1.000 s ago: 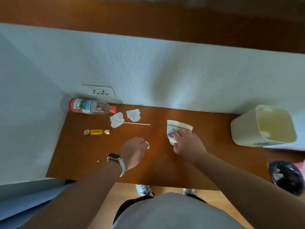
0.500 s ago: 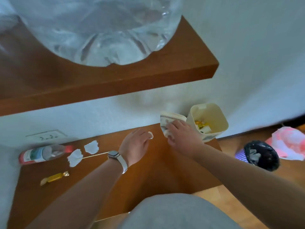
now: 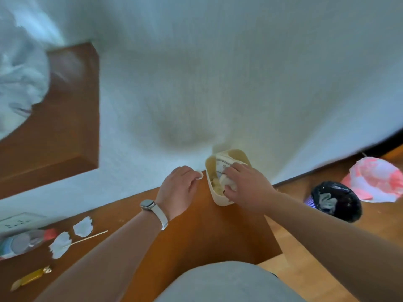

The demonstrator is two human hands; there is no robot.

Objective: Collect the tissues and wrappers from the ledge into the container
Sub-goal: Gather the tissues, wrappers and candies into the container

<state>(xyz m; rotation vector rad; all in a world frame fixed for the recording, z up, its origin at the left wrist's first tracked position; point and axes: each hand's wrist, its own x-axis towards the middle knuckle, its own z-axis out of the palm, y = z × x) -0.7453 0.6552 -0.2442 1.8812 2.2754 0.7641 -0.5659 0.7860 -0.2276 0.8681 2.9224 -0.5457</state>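
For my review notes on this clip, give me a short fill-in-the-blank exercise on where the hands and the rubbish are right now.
1. The right hand holds a printed wrapper over the cream ____.
2. The left hand pinches a small white scrap and wears a ____ on its wrist.
3. Two white tissue pieces lie on the ledge beside a thin wooden ____.

Missing words: container; watch; stick

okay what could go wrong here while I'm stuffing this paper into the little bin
The cream container sits near the ledge's right end, so the right hand pushing the printed wrapper in might tip it off. The small scrap pinched in the left hand is outside the rim and could drop.
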